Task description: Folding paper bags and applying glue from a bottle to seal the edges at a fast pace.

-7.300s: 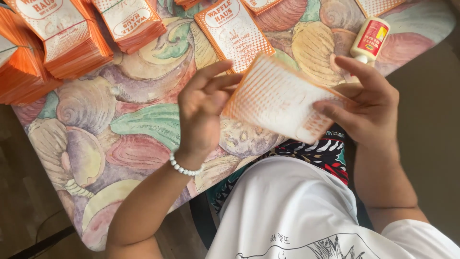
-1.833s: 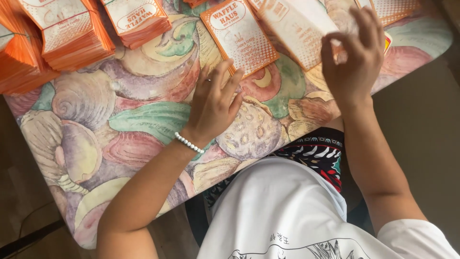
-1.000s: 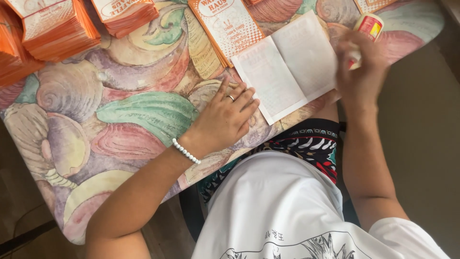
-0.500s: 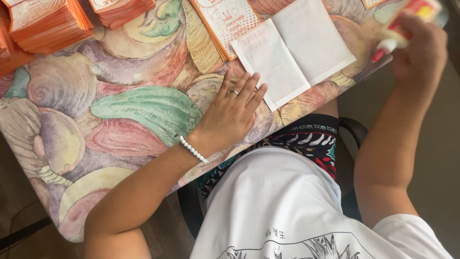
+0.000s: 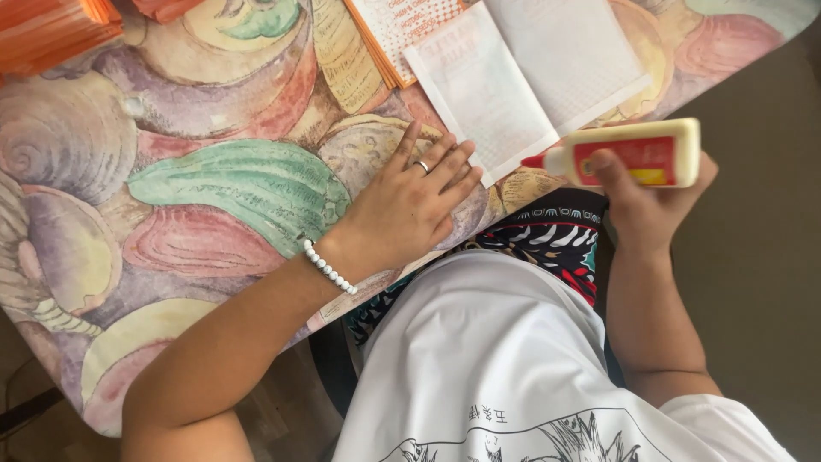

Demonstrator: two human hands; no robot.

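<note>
Left hand flat, open beside white sheet; right hand grips glue bottle.

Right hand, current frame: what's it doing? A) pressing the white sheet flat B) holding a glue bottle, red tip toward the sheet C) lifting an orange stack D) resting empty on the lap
B: the right hand grips the glue bottle on its side, with its red tip pointing at the white sheet without touching it.
</note>
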